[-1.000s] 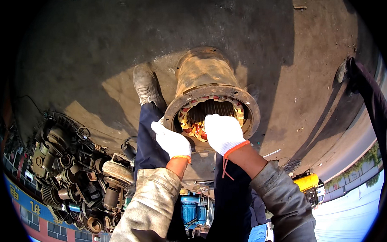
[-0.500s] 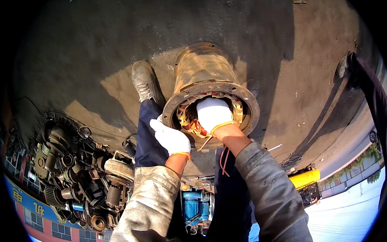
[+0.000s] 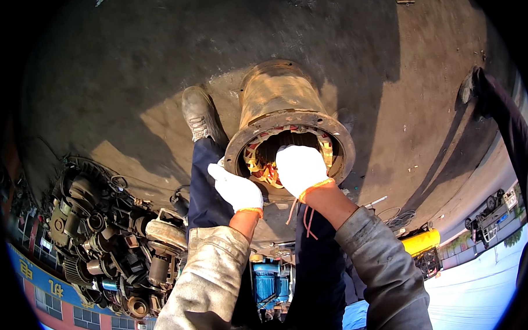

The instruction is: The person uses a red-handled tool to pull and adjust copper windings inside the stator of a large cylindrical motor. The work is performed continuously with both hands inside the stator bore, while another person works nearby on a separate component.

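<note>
A rusty, cylindrical motor housing [image 3: 281, 90] lies on the ground between my legs, its round flange [image 3: 251, 128] facing me. Inside the opening, a ring of copper-coloured windings [image 3: 265, 172] shows with red and yellowish wrapping. My right hand [image 3: 301, 169], in a white glove, is at the lower right of the opening with its fingers curled. Whatever those fingers hold is hidden. Also gloved, my left hand [image 3: 237, 188] lies against the flange's lower left edge, fingers stretched out. Thin pinkish cords [image 3: 308, 222] hang below my right wrist.
A heap of old motors and metal parts [image 3: 107, 241] lies at left. A blue motor [image 3: 271, 284] stands between my legs. At right are a yellow machine [image 3: 421, 243], coiled cable [image 3: 399, 217] and another person's leg [image 3: 501, 109]. My shoe [image 3: 202, 113] is beside the housing.
My right hand has drawn back from inside the opening toward its lower right rim, uncovering more of the dark interior. My left hand stays by the flange.
</note>
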`<state>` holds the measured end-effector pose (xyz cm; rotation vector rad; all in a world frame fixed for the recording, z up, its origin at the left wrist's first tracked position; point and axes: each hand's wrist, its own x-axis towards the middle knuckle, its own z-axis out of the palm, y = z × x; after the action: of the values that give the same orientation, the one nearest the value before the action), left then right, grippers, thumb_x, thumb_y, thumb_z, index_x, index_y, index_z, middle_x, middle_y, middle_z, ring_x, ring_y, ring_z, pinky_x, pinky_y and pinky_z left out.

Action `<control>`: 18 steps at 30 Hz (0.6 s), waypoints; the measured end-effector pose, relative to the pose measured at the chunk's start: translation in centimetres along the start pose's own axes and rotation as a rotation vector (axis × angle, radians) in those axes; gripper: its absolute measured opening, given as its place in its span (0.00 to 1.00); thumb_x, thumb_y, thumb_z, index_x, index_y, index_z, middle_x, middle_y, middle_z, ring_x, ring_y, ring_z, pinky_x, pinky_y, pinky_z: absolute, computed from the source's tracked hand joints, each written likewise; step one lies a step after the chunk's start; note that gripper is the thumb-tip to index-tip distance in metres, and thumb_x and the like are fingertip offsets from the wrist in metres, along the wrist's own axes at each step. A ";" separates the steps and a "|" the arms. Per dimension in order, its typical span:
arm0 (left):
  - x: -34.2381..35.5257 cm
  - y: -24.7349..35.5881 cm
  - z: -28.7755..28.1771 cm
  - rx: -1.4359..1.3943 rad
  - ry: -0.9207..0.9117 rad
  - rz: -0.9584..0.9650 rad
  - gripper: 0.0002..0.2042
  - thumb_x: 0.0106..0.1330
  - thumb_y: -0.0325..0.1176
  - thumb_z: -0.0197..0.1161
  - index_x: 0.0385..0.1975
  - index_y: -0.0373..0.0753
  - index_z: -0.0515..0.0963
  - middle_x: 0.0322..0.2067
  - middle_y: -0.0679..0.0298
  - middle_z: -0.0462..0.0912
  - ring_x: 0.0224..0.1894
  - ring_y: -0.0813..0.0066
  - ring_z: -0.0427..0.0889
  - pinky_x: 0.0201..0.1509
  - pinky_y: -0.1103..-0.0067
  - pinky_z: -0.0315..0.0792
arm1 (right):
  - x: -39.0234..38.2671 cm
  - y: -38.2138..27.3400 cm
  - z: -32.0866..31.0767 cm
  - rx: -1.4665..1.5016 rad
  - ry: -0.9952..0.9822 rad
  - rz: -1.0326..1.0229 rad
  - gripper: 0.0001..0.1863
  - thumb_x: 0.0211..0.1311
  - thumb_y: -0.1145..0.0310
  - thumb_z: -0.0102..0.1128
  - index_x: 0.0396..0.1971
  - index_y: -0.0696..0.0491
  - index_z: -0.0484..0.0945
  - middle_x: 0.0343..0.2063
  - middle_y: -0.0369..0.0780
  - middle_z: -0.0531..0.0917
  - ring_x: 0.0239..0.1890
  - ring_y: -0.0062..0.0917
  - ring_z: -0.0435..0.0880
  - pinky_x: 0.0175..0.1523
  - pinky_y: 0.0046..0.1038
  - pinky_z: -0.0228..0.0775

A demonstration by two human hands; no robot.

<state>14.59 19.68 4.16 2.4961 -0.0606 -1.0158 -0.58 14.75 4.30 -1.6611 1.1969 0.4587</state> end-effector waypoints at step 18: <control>-1.3 0.1 0.0 0.263 0.198 0.115 0.27 0.86 0.45 0.35 0.63 0.26 0.71 0.55 0.45 0.82 0.53 0.56 0.82 0.60 0.71 0.73 | -3.2 -1.1 -0.1 0.143 0.110 -0.019 0.09 0.60 0.68 0.60 0.36 0.57 0.82 0.26 0.44 0.85 0.30 0.36 0.89 0.36 0.35 0.81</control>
<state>13.62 19.86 5.03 2.7816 -0.2907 -0.7507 -1.06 16.19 7.28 -1.5894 1.2637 0.2662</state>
